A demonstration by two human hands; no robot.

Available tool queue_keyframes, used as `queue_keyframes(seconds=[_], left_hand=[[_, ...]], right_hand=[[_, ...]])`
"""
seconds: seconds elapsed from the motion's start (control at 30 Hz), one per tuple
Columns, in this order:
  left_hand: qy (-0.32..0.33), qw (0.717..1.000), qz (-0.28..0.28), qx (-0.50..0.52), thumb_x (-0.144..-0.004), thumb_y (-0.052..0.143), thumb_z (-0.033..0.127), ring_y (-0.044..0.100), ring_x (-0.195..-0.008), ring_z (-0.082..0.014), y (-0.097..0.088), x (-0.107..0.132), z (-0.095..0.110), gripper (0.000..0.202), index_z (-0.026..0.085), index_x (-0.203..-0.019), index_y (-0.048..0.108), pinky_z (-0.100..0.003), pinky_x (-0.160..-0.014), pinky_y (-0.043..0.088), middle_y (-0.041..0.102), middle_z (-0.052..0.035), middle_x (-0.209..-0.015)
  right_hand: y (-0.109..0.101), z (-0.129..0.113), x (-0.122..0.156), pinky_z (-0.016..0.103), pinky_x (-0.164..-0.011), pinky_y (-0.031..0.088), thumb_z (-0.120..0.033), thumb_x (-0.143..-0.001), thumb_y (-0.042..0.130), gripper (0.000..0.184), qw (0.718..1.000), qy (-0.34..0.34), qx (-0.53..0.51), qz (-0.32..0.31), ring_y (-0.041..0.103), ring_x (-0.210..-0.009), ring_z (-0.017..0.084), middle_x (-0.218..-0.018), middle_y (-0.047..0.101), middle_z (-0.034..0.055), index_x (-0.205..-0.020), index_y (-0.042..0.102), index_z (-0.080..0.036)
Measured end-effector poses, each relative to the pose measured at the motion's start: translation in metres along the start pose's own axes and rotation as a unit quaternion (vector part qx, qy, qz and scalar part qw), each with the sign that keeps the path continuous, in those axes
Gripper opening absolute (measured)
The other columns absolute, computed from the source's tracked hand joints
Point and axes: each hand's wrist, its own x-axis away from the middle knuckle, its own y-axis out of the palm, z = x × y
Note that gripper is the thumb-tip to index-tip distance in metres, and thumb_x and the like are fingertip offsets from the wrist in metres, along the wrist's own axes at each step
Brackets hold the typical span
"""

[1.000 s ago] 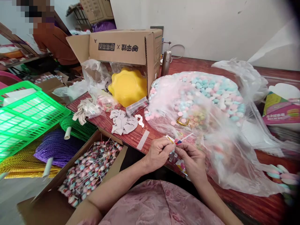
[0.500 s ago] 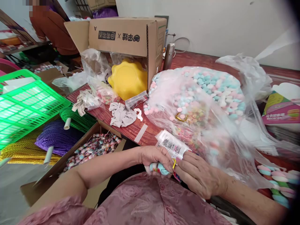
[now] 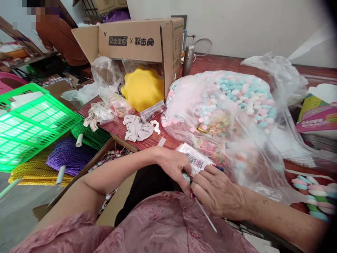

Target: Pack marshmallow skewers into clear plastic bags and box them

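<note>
My left hand (image 3: 175, 167) and my right hand (image 3: 217, 191) meet close to my body at the table's front edge, both with fingers curled in a pinch. Between them sits a small clear packet with a printed label (image 3: 196, 161) and pastel candy (image 3: 186, 177). A thin white stick (image 3: 206, 218) pokes down and right from under my right hand over my pink shirt. Just beyond the hands lies a big clear bag of pink, blue and white candies (image 3: 231, 102).
A cardboard box (image 3: 142, 42) with a yellow bowl (image 3: 143, 88) stands at the back. A box of finished candy sticks (image 3: 110, 156), cord spools (image 3: 68, 156) and a green basket (image 3: 34, 123) are to my left. Another person (image 3: 55, 31) sits far left.
My hands dropped from above the table edge to my lap, twisting the stick candy so the stick now points down. A labelled packet came into view between them.
</note>
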Motion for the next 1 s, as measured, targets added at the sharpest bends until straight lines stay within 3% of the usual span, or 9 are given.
queue_keyframes(seconds=[0.07,0.13,0.23,0.4,0.57,0.63,0.77,0.83,1.0], left_hand=[[-0.041,0.954,0.176,-0.24,-0.078,0.069,0.043,0.059,-0.07,-0.0202,0.002,0.014,0.023,0.029,0.014,-0.078,0.068,-0.032,-0.065,0.047,0.065,-0.006,-0.072],[-0.057,0.851,0.344,-0.393,-0.087,0.059,0.025,0.058,-0.079,-0.0222,0.015,0.019,0.039,0.014,0.013,-0.09,0.066,-0.036,-0.072,0.046,0.065,-0.01,-0.086],[-0.001,0.762,0.492,-0.422,-0.089,0.051,0.015,0.054,-0.08,-0.0216,0.044,0.005,0.034,0.013,0.016,-0.086,0.063,-0.037,-0.073,0.044,0.062,-0.0091,-0.089],[0.062,0.845,0.531,-0.01,-0.093,0.049,0.027,0.056,-0.082,-0.0182,0.057,-0.036,-0.019,0.024,0.014,-0.086,0.068,-0.033,-0.076,0.047,0.063,-0.0087,-0.087],[0.107,0.819,0.481,0.295,-0.093,0.051,0.04,0.06,-0.103,-0.0209,0.037,-0.024,-0.026,0.033,0.019,-0.109,0.07,-0.036,-0.094,0.048,0.066,-0.0094,-0.112],[0.11,0.828,0.474,0.28,-0.089,0.057,0.042,0.052,-0.122,-0.0243,0.039,-0.017,-0.021,0.036,0.022,-0.118,0.067,-0.04,-0.106,0.04,0.059,-0.0099,-0.13],[0.08,0.759,0.529,0.371,-0.084,0.063,0.048,0.037,-0.139,-0.0241,0.061,-0.013,-0.022,0.071,0.03,-0.147,0.035,-0.039,-0.111,0.035,0.038,-0.0097,-0.152],[0.082,0.744,0.494,0.443,-0.077,0.071,0.05,0.046,-0.131,-0.0247,0.074,-0.009,-0.026,0.083,0.027,-0.147,0.034,-0.035,-0.103,0.042,0.047,-0.0127,-0.144],[0.01,0.838,0.386,0.384,-0.084,0.064,0.04,0.063,-0.079,-0.0165,0.087,0.018,-0.025,0.041,0.015,-0.117,0.06,-0.026,-0.071,0.051,0.068,-0.007,-0.091]], right_hand=[[0.009,0.008,0.003,0.034,-0.061,0.03,-0.009,-0.087,0.039,0.021,0.998,0.063,-0.007,0.002,0.043,-0.059,0.016,-0.065,0.054,0.0036,-0.074,0.054,-0.017],[0.016,0.023,0.005,0.032,-0.058,0.03,-0.01,-0.085,0.038,0.019,0.981,0.179,-0.053,0.042,0.043,-0.059,0.016,-0.066,0.055,0.0037,-0.076,0.053,-0.017],[0.02,0.047,0.004,0.028,-0.055,0.028,-0.018,-0.087,0.042,0.019,0.892,0.389,-0.179,0.147,0.039,-0.056,0.013,-0.06,0.046,-0.0012,-0.069,0.046,-0.019],[0.025,0.034,-0.011,0.025,-0.051,0.025,-0.039,-0.086,0.056,0.031,0.649,0.512,-0.476,0.301,0.03,-0.054,0.009,-0.058,0.037,-0.0049,-0.064,0.044,-0.02],[0.046,-0.013,-0.023,0.023,-0.046,0.02,-0.05,-0.078,0.064,0.036,0.5,0.489,-0.685,0.202,0.024,-0.048,0.007,-0.053,0.033,-0.0073,-0.067,0.047,-0.019],[0.054,-0.017,-0.022,0.023,-0.048,0.024,-0.048,-0.081,0.06,0.035,0.536,0.491,-0.66,0.189,0.028,-0.049,0.008,-0.054,0.033,-0.0066,-0.066,0.045,-0.02],[0.063,-0.01,-0.02,0.026,-0.057,0.029,-0.029,-0.089,0.049,0.023,0.759,0.457,-0.394,0.246,0.037,-0.058,0.011,-0.062,0.042,-0.003,-0.069,0.044,-0.02],[0.064,-0.007,-0.023,0.028,-0.059,0.028,-0.023,-0.088,0.047,0.017,0.819,0.408,-0.285,0.288,0.037,-0.06,0.012,-0.064,0.044,-0.0017,-0.071,0.046,-0.02],[0.07,-0.007,-0.039,0.031,-0.064,0.03,-0.032,-0.08,0.052,0.019,0.743,0.443,-0.418,0.278,0.037,-0.064,0.015,-0.064,0.043,0.0002,-0.066,0.046,-0.021]])
